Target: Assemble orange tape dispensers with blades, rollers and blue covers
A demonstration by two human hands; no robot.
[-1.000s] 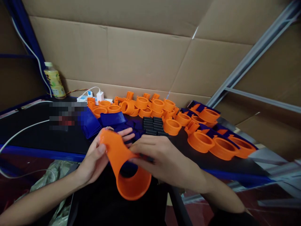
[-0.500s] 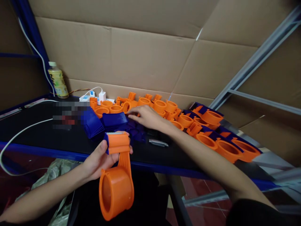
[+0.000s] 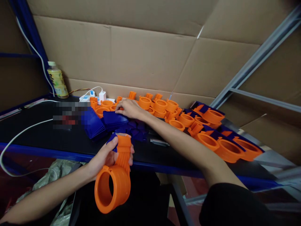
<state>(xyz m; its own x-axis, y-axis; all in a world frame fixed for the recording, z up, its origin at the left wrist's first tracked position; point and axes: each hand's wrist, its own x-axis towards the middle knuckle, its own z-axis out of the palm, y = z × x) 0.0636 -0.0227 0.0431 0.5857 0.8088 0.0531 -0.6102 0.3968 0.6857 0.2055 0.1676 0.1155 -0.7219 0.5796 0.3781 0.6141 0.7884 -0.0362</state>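
My left hand [image 3: 102, 158] pinches the orange holder [image 3: 121, 185] near the counter [image 3: 70, 139]; my right hand [image 3: 130, 108] curls at blue sheets [image 3: 113, 119], pinch unclear. Likely picking one: next, I'd need to separate it cleanly.

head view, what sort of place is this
Probably a small workshop bench: many matching orange ring-ended parts and stacked blue plates crowd the dark tabletop, backed by a cardboard wall.
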